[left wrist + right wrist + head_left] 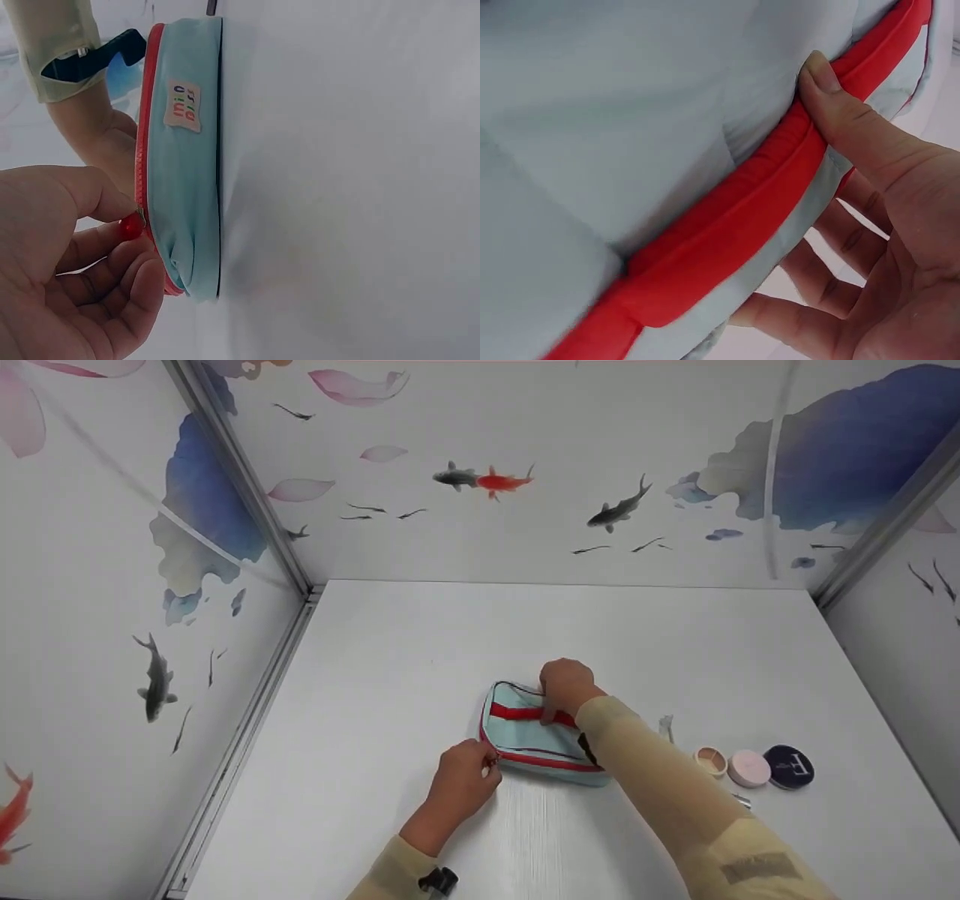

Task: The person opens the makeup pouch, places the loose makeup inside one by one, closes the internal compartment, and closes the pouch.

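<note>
A light blue zip pouch (pixel 525 737) with red trim lies on the white table, its red strap (pixel 727 247) running across the top. At the pouch's near left corner, my left hand (pixel 465 776) pinches a red zipper pull (pixel 131 226) between thumb and fingers. The red zipper (pixel 142 135) runs along the side, above a small lettered label (pixel 183 105). My right hand (pixel 568 684) grips the pouch's far side. Its thumb presses on the strap, and the other fingers reach round the far edge. The right forearm covers the pouch's right end in the head view.
Right of the pouch stand a small peach-coloured pot (pixel 710 762), a pink round case (pixel 749 769) and a dark round case (pixel 789 767). A small clear item (pixel 666 728) and a silvery one (pixel 742 801) lie beside the right sleeve. Painted panels (pixel 525 532) enclose the table.
</note>
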`<state>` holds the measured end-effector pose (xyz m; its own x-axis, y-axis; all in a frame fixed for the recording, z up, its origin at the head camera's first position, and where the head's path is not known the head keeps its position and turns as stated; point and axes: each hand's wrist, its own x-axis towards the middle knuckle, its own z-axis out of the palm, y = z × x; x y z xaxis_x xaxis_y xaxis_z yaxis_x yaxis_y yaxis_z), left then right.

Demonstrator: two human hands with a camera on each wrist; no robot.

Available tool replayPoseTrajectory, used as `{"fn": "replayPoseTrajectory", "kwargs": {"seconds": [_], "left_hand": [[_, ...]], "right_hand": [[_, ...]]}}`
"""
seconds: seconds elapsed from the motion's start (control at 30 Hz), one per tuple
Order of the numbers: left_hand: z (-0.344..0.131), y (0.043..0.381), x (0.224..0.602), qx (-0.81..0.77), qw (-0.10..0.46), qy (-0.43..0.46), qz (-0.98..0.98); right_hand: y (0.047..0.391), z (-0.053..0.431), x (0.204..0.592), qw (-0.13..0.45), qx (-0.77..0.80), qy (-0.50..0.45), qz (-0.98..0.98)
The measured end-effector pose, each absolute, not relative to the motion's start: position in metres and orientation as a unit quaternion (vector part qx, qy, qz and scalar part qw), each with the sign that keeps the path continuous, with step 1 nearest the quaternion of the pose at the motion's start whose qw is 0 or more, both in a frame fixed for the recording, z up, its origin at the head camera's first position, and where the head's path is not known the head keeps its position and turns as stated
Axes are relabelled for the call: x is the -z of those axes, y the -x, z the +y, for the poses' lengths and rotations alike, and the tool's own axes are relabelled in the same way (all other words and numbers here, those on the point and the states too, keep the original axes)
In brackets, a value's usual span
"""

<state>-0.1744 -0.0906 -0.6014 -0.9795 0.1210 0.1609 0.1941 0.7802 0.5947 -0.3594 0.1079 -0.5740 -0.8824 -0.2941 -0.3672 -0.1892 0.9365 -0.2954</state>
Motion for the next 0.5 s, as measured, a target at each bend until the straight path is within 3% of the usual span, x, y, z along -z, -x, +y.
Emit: {"fn": "replayPoseTrajectory", "kwargs": {"seconds": [0.5], "left_hand": [[-0.0857,0.1725,0.6018,0.339,0.069,0.072,-0.936]], "right_hand": [[0.3515,0.1058,0.5639,0.213,0.126,0.110,0.963]]}}
